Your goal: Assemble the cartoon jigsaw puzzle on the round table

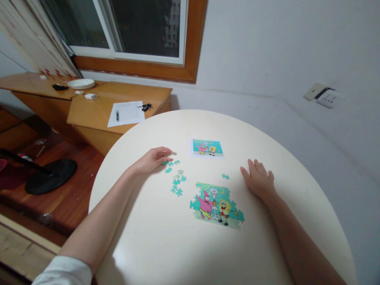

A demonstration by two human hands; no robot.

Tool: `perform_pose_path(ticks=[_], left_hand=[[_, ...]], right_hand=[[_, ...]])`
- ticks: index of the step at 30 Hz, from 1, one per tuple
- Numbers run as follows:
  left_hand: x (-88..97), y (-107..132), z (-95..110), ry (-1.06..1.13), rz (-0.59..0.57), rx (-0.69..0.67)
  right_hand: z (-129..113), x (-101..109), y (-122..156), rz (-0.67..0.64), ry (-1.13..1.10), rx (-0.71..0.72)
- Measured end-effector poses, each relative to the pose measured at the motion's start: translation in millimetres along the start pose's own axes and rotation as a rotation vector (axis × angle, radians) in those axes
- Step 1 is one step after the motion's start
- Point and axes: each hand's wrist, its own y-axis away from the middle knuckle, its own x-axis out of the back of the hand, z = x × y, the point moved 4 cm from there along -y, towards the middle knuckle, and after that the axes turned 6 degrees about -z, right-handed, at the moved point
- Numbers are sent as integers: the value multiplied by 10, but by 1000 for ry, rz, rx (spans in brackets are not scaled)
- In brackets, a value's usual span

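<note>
My left hand hovers at or rests on the tabletop beside a scatter of loose teal jigsaw pieces. Its thumb and forefinger are apart, and one teal piece shows just under the thumb; whether they touch is unclear. Palm down on the table, my right hand lies with its fingers spread and nothing in them. Between the hands is a partly assembled jigsaw puzzle with pink, grey and yellow cartoon figures and ragged edges. A small joined bit of puzzle lies above its upper right side.
A reference picture card lies farther back on the round white table. Beyond the left edge, a wooden cabinet holds a paper sheet, keys and a white plate. A black round stand base is on the floor.
</note>
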Motion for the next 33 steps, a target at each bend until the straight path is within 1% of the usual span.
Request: perform_pose_path(ticks=[4,10,13,16,19,21,23,25,28,30,33], left_hand=[[22,-11,-18,-8,7,10],[24,-26,-79,-75,-5,38],[16,-20,-72,-102,16,42],[33,-12,-35,-138,86,25],[104,-7,22,-190,227,-19],[163,-6,52,-211,326,-39],[210,-10,65,-219,395,-31],[237,-13,64,-225,438,-3],[243,-12,56,-236,462,26],[241,-3,51,-243,479,28],[256,22,44,-258,535,19]], right_hand=[[-1,-4,-1,-4,8,-8],[-5,-5,1,36,30,12],[1,-10,-2,39,23,16],[12,-24,-8,43,14,18],[18,-30,-12,61,18,21],[16,-32,-12,50,30,14],[9,-28,-8,30,43,8],[-1,-17,-3,21,53,7],[-10,-6,5,21,60,9],[-7,-8,6,18,58,4],[4,-17,2,14,39,-4]])
